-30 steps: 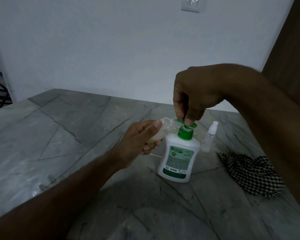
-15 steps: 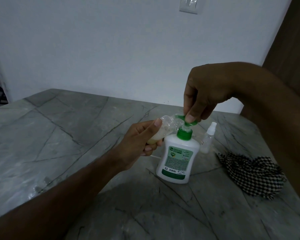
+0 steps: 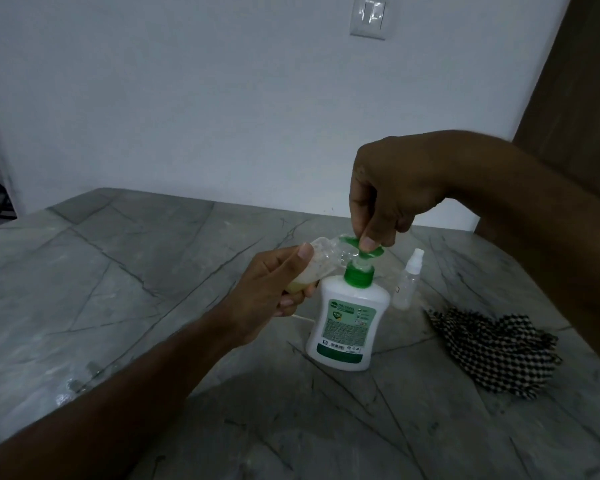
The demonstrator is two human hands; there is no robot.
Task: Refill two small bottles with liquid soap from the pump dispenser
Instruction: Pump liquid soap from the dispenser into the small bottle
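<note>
Green pump head (image 3: 361, 249) under right hand (image 3: 388, 188)

On the green-and-white label (image 3: 349, 323) of the white pump dispenser (image 3: 347, 327): "ORIGINAL" in pale capitals near the top, legible. Beneath it, a shield-shaped emblem with a short word inside, too blurred to read. Above "ORIGINAL", a small oval brand logo, illegible. Lower down, blocks of fine print and a row of small symbols along the label's white band, all too small to make out. On the small spray bottle (image 3: 406, 282): a tiny reddish mark low on its side, unreadable.
</note>
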